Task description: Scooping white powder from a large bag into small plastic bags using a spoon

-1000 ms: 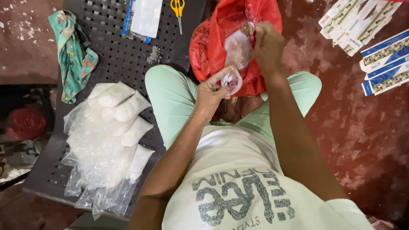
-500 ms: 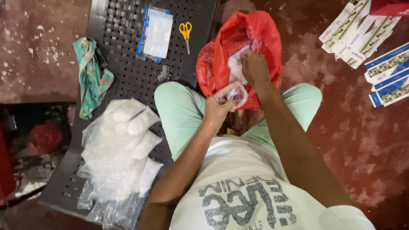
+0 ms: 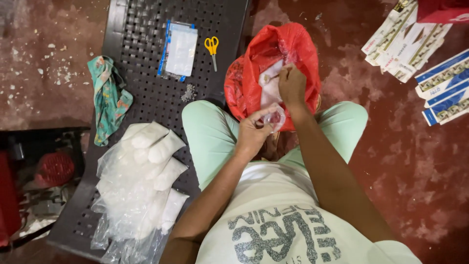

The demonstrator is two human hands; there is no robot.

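My left hand pinches a small clear plastic pouch just above my lap. My right hand reaches into the open red plastic bag in front of my knees and holds a small spoon over the white powder bag inside it. The spoon sits a short way above the pouch.
On the black perforated bench to my left lie a heap of clear bags with filled white pouches, a teal cloth, a flat stack of clear bags and yellow scissors. Flat cartons lie on the red floor at right.
My right hand has dropped from holding up a clear bag into the red bag. My left hand has stayed at my lap with the pouch. The view has shifted right.
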